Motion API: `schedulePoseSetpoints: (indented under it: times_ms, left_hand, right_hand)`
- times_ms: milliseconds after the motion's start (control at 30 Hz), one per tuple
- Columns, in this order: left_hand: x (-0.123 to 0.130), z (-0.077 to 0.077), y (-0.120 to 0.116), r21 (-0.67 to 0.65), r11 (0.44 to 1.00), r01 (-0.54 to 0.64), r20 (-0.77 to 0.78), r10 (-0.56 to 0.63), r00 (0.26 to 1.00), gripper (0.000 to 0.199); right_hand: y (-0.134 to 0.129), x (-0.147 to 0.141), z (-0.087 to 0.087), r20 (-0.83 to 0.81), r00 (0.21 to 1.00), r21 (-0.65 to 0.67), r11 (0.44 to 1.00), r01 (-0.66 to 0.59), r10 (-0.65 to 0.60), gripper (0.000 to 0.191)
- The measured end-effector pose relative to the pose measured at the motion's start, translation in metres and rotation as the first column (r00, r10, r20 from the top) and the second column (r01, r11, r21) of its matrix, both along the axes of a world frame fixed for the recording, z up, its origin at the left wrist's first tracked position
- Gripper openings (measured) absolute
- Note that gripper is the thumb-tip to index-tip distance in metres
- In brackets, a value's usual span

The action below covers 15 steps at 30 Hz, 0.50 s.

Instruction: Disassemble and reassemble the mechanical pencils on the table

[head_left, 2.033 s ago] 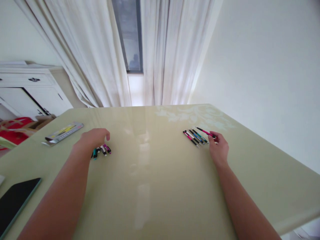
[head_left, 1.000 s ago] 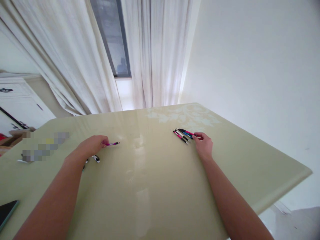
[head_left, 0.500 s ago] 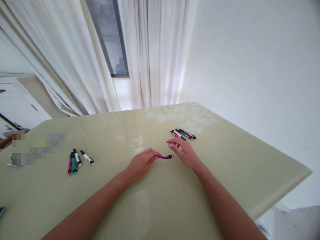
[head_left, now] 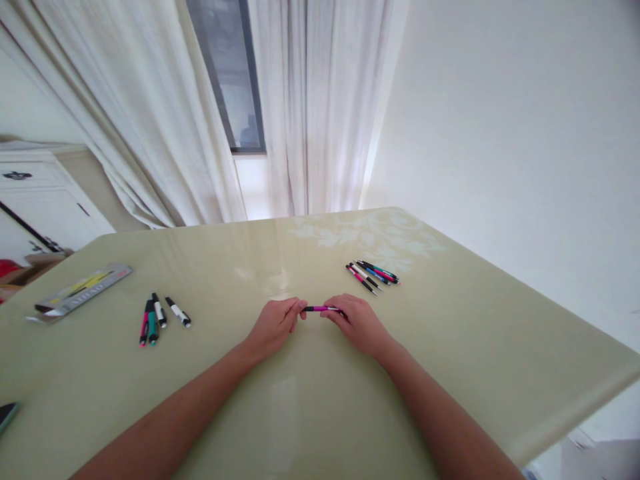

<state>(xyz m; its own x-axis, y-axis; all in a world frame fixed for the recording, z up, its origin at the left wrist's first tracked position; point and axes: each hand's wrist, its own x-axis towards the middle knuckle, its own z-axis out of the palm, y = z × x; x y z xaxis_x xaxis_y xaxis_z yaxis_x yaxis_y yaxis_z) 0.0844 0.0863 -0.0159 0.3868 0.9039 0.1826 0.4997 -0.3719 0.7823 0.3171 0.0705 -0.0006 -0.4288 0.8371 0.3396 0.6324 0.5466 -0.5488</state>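
A magenta and black pen [head_left: 318,309] lies level between my two hands, just over the table. My left hand [head_left: 275,323] pinches its left end, the black part. Around its right end the fingers of my right hand [head_left: 357,323] are closed, hiding most of that end. Beyond my right hand lies a loose group of several pens [head_left: 373,272] in pink, white, blue and black. Off to the left is another group, with a pink pen [head_left: 145,325], a teal pen [head_left: 153,327] and black-and-white pens [head_left: 177,311].
The pale green glossy table [head_left: 240,413] spans the view. A grey and yellow box [head_left: 85,289] with an open flap lies at its left. A dark device [head_left: 7,415] sits at the left edge. Curtains [head_left: 330,120] hang behind the table, and a white cabinet [head_left: 45,193] stands far left.
My right hand has come down and closed on the pen's right end. The left hand has shifted its hold outward, so more of the black end shows. The view has turned slightly left.
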Motion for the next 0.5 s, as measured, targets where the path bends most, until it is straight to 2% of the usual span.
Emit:
schedulePoseSetpoints:
  times_ms: [100,167,233,300,433,500]
  left_hand:
    - [0.001,-0.001,0.001,-0.034,0.999,0.019,0.080,-0.017,0.997,0.042]
    - [0.002,-0.002,0.002,0.011,1.000,0.025,0.111,-0.026,0.994,0.033]
    - [0.003,-0.001,0.003,0.062,0.997,0.034,0.093,-0.040,0.995,0.035]
    - [0.004,0.000,0.004,0.078,0.996,0.040,0.071,-0.046,0.996,0.048]
    - [0.006,0.001,0.006,0.023,1.000,0.020,0.183,-0.024,0.983,0.031]
    - [0.006,0.000,0.008,0.001,1.000,0.014,0.191,-0.014,0.982,0.033]
  right_hand:
    - [-0.001,-0.001,-0.002,-0.010,1.000,-0.003,1.000,0.023,-0.023,0.023]
    - [-0.001,0.000,-0.003,-0.021,0.998,-0.025,0.998,0.051,-0.052,0.021]
    - [0.001,0.001,-0.004,-0.029,0.998,-0.048,0.998,0.051,-0.052,0.021]
    - [0.002,0.002,-0.005,-0.042,0.999,-0.068,0.997,0.031,-0.033,0.021]
    - [0.004,-0.001,-0.010,-0.053,0.998,-0.079,0.996,0.032,-0.037,0.020]
    - [0.004,-0.003,-0.012,-0.038,0.999,-0.090,0.996,0.012,-0.016,0.022]
